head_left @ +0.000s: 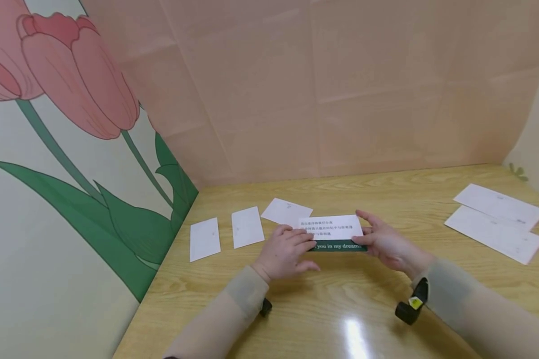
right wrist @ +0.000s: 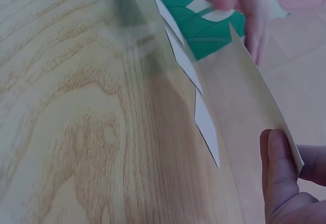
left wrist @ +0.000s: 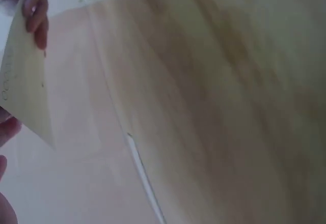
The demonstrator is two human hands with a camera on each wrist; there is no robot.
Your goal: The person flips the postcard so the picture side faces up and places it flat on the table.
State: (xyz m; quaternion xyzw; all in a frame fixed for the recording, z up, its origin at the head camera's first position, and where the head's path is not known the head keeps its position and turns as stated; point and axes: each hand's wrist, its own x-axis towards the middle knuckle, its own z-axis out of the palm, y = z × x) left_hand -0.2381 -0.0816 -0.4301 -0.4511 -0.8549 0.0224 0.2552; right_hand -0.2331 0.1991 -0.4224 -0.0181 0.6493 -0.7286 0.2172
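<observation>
A printed card (head_left: pixel 332 227), white with dark lines of text above a green strip with white lettering, is held up over the table. My right hand (head_left: pixel 388 247) pinches its right end between thumb and fingers. Across the card's left end lie the fingers of my left hand (head_left: pixel 287 252), its thumb standing apart below. In the left wrist view the card (left wrist: pixel 25 76) shows its pale back, with the right hand (left wrist: pixel 35 10) at its upper end. From the right wrist the card (right wrist: pixel 265 96) appears nearly edge-on, with the right fingers (right wrist: pixel 279 158) at its near end.
On the wooden table (head_left: pixel 323 299), white cards lie left (head_left: pixel 205 239), beside it (head_left: pixel 247 227) and behind the held card (head_left: pixel 283 210). Two overlapping white cards (head_left: pixel 494 234) lie at right. A pink backdrop (head_left: pixel 314 99) and a tulip-patterned wall (head_left: pixel 72 199) border the table.
</observation>
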